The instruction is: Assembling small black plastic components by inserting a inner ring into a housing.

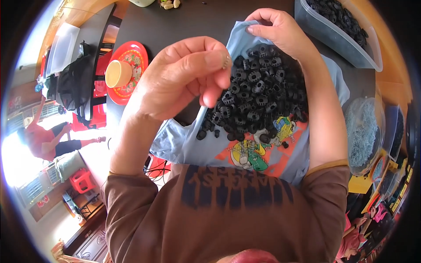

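My left hand (177, 74) is raised over the table with thumb and forefinger pinched on a tiny metal piece (226, 62), which looks like a small coil. At the far side, my right hand (283, 33) grips the edge of a light blue printed cloth (240, 33), a garment by its look. On that cloth lies a heap of small black plastic hair claw clip parts (258, 85). Some loose ones rest near its front, over the colourful cartoon print. The cloth spreads across the table edge toward my lap.
A clear plastic bin (342, 46) of black parts stands at the far right. Below it, a clear round tub (365, 131) holds many small bluish-grey pieces. A cream cup (117, 73) sits on a red patterned tray (139, 55) at left. Another person (44, 136) is in the room.
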A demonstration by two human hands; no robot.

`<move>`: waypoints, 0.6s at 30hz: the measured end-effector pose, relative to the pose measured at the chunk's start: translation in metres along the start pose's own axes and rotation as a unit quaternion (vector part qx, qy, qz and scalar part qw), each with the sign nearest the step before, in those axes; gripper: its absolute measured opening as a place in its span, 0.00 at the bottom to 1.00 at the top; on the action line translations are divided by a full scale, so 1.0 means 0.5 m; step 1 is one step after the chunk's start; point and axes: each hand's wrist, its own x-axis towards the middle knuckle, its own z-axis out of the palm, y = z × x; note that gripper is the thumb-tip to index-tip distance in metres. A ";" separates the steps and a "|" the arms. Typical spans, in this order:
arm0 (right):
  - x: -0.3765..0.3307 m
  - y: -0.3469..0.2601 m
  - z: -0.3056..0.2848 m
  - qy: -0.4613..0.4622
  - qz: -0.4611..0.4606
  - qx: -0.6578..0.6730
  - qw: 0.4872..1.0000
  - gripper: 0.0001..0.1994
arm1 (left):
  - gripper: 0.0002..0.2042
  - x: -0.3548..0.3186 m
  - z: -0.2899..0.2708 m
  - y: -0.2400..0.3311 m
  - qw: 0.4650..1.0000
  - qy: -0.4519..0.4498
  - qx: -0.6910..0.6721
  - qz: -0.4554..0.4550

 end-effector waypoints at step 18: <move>0.032 -0.025 -0.008 -0.017 0.042 -0.053 0.998 0.10 | 0.02 -0.172 -0.008 -0.082 0.992 0.089 -0.087 -0.023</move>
